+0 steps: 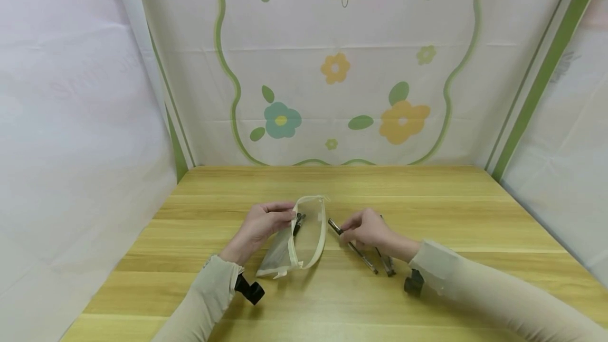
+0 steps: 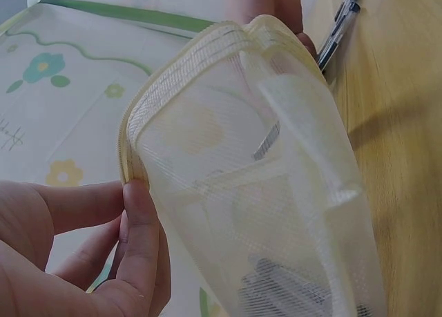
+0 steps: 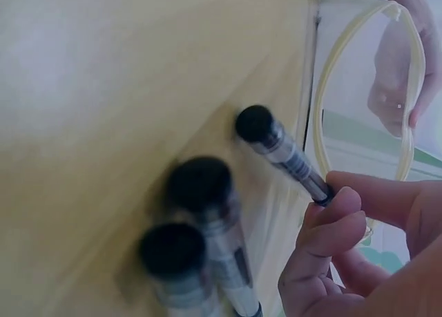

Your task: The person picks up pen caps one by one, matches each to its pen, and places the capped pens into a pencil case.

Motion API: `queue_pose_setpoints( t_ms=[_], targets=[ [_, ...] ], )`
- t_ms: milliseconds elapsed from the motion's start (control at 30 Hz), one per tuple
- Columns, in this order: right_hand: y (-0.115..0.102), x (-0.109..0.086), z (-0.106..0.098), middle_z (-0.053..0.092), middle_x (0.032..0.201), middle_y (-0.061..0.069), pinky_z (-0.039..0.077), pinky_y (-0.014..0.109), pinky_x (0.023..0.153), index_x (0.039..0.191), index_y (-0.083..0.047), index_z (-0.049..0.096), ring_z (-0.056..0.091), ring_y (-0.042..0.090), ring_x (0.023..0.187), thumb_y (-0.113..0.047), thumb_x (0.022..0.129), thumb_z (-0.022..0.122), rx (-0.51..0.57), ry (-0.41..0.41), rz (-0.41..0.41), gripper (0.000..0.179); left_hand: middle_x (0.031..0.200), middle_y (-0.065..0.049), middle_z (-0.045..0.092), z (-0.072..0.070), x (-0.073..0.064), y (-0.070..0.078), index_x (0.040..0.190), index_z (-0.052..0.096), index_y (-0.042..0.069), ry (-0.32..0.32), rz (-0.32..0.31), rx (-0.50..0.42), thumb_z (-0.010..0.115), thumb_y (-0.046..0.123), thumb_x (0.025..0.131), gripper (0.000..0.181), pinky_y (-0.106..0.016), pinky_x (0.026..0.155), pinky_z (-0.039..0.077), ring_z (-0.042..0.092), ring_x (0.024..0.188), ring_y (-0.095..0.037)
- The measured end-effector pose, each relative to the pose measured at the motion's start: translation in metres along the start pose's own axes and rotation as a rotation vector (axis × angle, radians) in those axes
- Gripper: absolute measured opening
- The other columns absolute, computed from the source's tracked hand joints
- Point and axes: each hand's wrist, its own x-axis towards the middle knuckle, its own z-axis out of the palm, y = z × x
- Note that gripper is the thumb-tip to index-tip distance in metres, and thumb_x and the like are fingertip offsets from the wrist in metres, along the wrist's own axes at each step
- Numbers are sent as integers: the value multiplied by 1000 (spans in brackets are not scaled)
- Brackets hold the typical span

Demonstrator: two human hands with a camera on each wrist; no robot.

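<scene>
My left hand (image 1: 256, 230) pinches the zippered rim of a pale yellow mesh pouch (image 1: 276, 255) between thumb and fingers. The pouch tilts, with its mouth wide apart and facing right. Inside it, dark pens (image 2: 283, 289) show through the mesh in the left wrist view. Right of the mouth, my right hand (image 1: 372, 228) pinches a clear-barrelled pen with black ends (image 3: 293, 161) between thumb and fingertips. Two similar pens (image 3: 200, 186) lie on the table close beside that hand, partly hidden by it in the head view.
The wood-grain table (image 1: 190, 278) spreads under both hands. White cloth walls surround it; the back cloth (image 1: 370, 78) carries printed flowers and a green wavy line. Black wrist cameras (image 1: 250, 290) hang from both sleeves near the tabletop.
</scene>
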Motion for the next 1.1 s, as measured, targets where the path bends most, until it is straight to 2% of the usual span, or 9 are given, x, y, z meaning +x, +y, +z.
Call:
queue_pose_setpoints(
  t_ms=[367,567,767,967,1100],
  targets=[
    [-1,-2,-4,68,87,16,34,24,44,109,6,70,50,14,53,-5,89,73,69,-16,17,23,119,-24,63,1,0,1,126,60,-10,-3,-3,-4,71,-2,88,40,-43,95,50,65,104,-30],
    [-8,-1,-2,68,95,17,38,24,47,111,2,70,51,14,56,-6,90,72,168,28,98,23,121,-25,61,1,-1,2,125,62,-8,-7,-7,-7,71,-2,89,38,-45,97,49,64,105,-31],
    [-18,2,13,64,105,12,41,23,53,120,5,65,50,13,63,-8,90,72,379,14,154,33,118,-22,63,0,-2,1,125,62,-8,-6,0,2,71,-2,89,37,-45,96,49,65,104,-30],
    [-28,7,38,62,91,8,43,19,54,127,8,59,51,10,64,-5,91,68,543,9,201,39,118,-23,64,0,-1,-1,124,63,-8,-1,-1,17,72,1,89,37,-47,98,48,67,99,-25],
    [-36,10,51,58,89,6,43,18,57,133,9,53,49,10,66,-4,93,66,644,6,228,44,114,-20,66,1,0,0,123,64,-7,-2,0,17,72,0,88,36,-46,98,48,65,103,-30]
  ],
)
